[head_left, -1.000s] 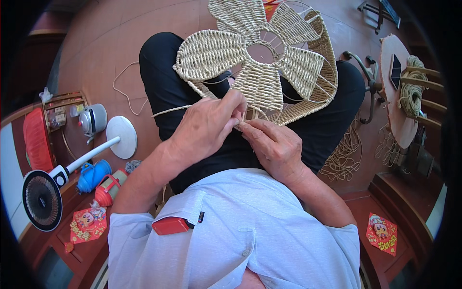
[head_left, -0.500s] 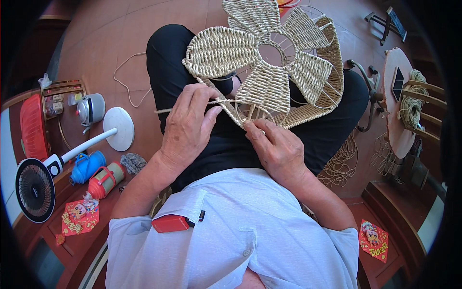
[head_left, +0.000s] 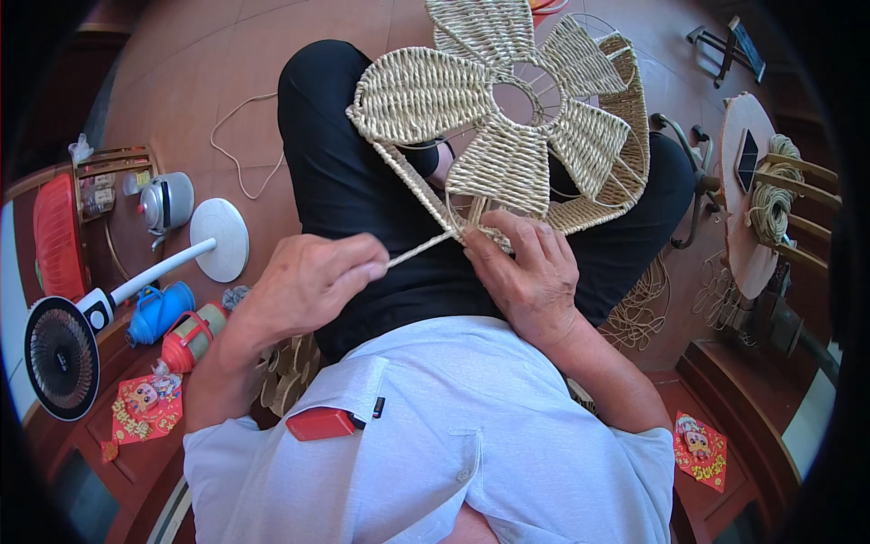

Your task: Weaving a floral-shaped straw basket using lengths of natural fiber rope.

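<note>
Across my lap rests a woven straw basket whose near side is shaped like a flower, with broad woven petals around a round ring opening. My left hand is closed on a twisted straw cord, stretched taut from the basket's lower rim toward my left. At that rim corner my right hand pinches the frame where the cord comes out, just below the bottom petal. Its fingertips partly cover the joint. A stretch of wrapped rim runs up from there to the left petal.
On the left stand a fan, a blue flask, a red-and-beige flask and a kettle. Loose cord lies on the floor to the right, near a round board and a coiled cord bundle.
My left hand has moved off the frame, down and left, pulling the cord tight. My right hand keeps its place at the rim corner.
</note>
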### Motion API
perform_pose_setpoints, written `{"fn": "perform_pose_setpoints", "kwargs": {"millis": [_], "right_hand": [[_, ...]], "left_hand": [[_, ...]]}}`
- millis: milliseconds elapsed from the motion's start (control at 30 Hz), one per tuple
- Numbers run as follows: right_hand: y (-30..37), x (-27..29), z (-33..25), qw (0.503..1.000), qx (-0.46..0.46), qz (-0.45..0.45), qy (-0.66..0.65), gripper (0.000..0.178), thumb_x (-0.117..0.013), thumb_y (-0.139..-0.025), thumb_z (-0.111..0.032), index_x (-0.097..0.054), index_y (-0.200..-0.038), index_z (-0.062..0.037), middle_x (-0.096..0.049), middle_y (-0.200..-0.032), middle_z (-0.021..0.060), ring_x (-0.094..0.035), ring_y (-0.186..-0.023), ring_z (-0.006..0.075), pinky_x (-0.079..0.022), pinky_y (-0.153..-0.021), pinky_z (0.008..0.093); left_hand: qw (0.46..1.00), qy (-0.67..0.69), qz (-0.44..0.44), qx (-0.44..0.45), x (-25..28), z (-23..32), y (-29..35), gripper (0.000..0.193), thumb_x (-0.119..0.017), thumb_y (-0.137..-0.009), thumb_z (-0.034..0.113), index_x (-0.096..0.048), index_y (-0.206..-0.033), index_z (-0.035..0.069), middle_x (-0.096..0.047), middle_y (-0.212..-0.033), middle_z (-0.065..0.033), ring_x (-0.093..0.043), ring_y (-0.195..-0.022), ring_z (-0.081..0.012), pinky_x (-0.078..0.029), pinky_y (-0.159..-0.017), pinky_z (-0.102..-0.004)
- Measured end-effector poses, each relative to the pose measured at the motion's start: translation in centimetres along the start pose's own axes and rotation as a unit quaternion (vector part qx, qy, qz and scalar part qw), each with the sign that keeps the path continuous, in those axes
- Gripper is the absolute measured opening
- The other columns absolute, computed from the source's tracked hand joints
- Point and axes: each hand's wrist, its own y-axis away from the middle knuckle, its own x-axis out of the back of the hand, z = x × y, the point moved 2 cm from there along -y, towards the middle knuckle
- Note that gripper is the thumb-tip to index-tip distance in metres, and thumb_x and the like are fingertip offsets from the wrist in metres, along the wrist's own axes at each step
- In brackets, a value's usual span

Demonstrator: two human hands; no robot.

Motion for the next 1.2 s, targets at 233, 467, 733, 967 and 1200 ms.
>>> {"fn": "perform_pose_setpoints", "kwargs": {"millis": [233,467,733,967,1200], "right_hand": [[0.2,-0.1,-0.1,0.998,-0.048,-0.009,-0.042,0.025,-0.084,-0.091,-0.021,-0.078,-0.115,-0.0164,-0.074,-0.109,-0.0035,-0.072,-0.092,0.0143,-0.049,-0.078,0.0332],[0.0,-0.5,0.0,0.998,-0.043,-0.004,-0.046,0.019,-0.084,-0.09,-0.024,-0.076,-0.107,-0.0167,-0.072,-0.1,-0.0053,-0.07,-0.087,0.0134,-0.047,-0.075,0.0337],[0.3,-0.9,0.1,0.996,-0.03,0.022,-0.079,0.02,-0.086,-0.089,-0.022,-0.077,-0.105,-0.0154,-0.073,-0.094,-0.0045,-0.07,-0.083,0.0149,-0.046,-0.076,0.0343],[0.5,-1.0,0.2,0.977,-0.122,0.08,-0.157,0.032,-0.093,-0.083,-0.023,-0.072,-0.105,-0.015,-0.074,-0.088,-0.0053,-0.069,-0.076,0.0144,-0.046,-0.077,0.0341],[0.2,-1.3,-0.2,0.97,-0.164,0.091,-0.158,0.039,-0.096,-0.076,-0.029,-0.068,-0.098,-0.0148,-0.071,-0.079,-0.006,-0.067,-0.069,0.0151,-0.043,-0.074,0.0352]], "left_hand": [[0.974,0.223,-0.031,0.01,-0.4,0.5,-1.9,0.022,-0.064,-0.111,0.018,-0.066,-0.097,0.001,-0.071,-0.107,-0.0058,-0.064,-0.1,-0.0149,-0.049,-0.084,-0.0341],[0.766,0.64,0.037,-0.049,-6.5,1.8,-6.1,0.034,-0.055,-0.119,0.035,-0.051,-0.098,0.009,-0.057,-0.089,-0.0033,-0.052,-0.078,-0.0124,-0.047,-0.077,-0.0291],[0.741,0.664,0.069,0.078,-5.9,2.7,-3.3,0.032,-0.053,-0.12,0.034,-0.047,-0.098,0.011,-0.049,-0.083,0.0007,-0.035,-0.068,-0.0067,-0.04,-0.069,-0.0263],[0.723,0.68,0.046,0.114,-4.3,3.6,-4.1,0.028,-0.055,-0.119,0.03,-0.05,-0.1,0.011,-0.053,-0.085,-0.001,-0.037,-0.067,-0.0069,-0.046,-0.077,-0.03],[0.7,0.707,0.005,0.102,-5.3,5.3,-5.5,0.027,-0.055,-0.119,0.029,-0.054,-0.101,0.009,-0.058,-0.09,-0.0037,-0.049,-0.071,-0.0109,-0.053,-0.084,-0.0348]]}}
